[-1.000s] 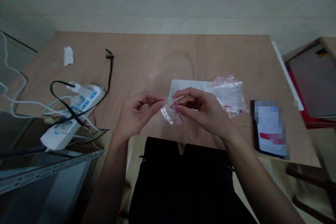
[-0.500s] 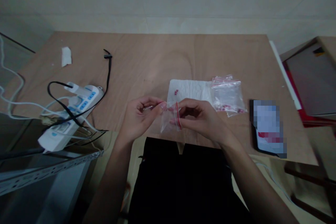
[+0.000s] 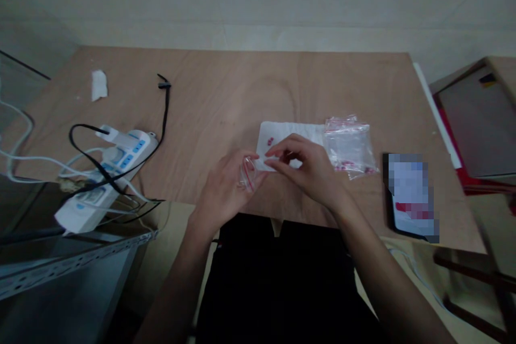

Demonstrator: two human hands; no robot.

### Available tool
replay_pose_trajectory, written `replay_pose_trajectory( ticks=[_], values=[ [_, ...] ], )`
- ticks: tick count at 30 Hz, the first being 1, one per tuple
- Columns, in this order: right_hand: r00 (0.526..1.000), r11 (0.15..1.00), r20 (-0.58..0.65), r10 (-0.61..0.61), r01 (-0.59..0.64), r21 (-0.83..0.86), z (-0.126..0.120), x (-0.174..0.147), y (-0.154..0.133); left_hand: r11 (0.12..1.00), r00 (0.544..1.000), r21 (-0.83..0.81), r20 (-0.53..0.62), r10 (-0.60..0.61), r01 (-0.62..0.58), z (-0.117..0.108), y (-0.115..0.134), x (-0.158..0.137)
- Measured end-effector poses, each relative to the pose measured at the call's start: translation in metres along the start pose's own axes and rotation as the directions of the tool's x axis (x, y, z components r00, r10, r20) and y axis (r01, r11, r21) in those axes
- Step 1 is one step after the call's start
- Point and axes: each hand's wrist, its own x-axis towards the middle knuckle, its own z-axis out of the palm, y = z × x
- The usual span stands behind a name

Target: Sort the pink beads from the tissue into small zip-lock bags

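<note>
A small clear zip-lock bag (image 3: 249, 173) with a red stripe along its mouth is held in my left hand (image 3: 226, 188), its fingers closed around it. Close by on the right, my right hand (image 3: 308, 169) has its thumb and forefinger brought together in a pinch. Whatever lies between those fingertips is too small to make out. Beneath that hand is a white sheet (image 3: 282, 130), partly covered by it. Several tiny red pieces (image 3: 270, 141) rest on the sheet. A stack of clear zip-lock bags (image 3: 347, 142) overlaps the sheet's right end, with red bits at its lower edge.
A phone (image 3: 409, 193) lies at the right on the wooden table (image 3: 221, 91). On the left, a white power strip (image 3: 139, 145) with plugs and tangled cables sits at the table edge. A white scrap (image 3: 99, 85) lies far left. The wall runs behind the table.
My right hand has let go of the bag and moved up over the white sheet. The bag now sits within my left hand, which has turned and shifted slightly right.
</note>
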Motion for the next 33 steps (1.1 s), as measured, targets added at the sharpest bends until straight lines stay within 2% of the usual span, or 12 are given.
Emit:
replay_pose_trajectory(
  ticks=[2,3,8,11,20,24,27,29,33],
  values=[
    [0.998,0.990,-0.059,-0.025,0.017,-0.141,-0.001,0.014,0.019,0.999,0.997,-0.030,-0.075,-0.013,0.010,-0.001,-0.004,-0.001],
    [0.998,0.978,-0.045,-0.041,0.031,-0.207,-0.001,0.021,0.030,0.999,0.996,-0.043,-0.086,-0.013,0.010,-0.002,-0.005,-0.002],
    [0.984,0.908,0.137,-0.111,0.157,-0.389,0.011,0.045,0.071,0.995,0.998,-0.096,-0.063,-0.023,0.017,-0.005,-0.002,-0.007],
    [0.977,0.885,0.177,-0.117,0.183,-0.428,0.015,0.046,0.076,0.991,0.999,-0.128,-0.032,-0.043,0.038,-0.003,-0.002,-0.009],
    [0.981,0.873,0.178,-0.074,0.150,-0.464,0.012,0.052,0.074,0.975,0.997,-0.208,0.013,-0.072,0.073,-0.001,-0.005,-0.006],
    [0.991,0.890,0.115,-0.070,0.114,-0.440,0.006,0.048,0.051,0.963,0.995,-0.255,-0.015,-0.095,0.088,0.002,-0.009,-0.005],
    [0.983,0.931,0.024,-0.184,0.182,-0.316,-0.003,0.032,0.008,0.957,0.993,-0.273,-0.041,-0.115,0.099,0.009,-0.011,-0.003],
    [0.963,0.922,0.070,-0.262,0.271,-0.275,-0.009,0.020,-0.023,0.949,0.991,-0.300,-0.051,-0.121,0.100,0.014,-0.009,0.000],
    [0.928,0.865,0.285,-0.239,0.336,-0.373,-0.016,0.006,-0.058,0.915,0.993,-0.399,-0.070,-0.098,0.062,0.023,0.001,0.007]
  ],
)
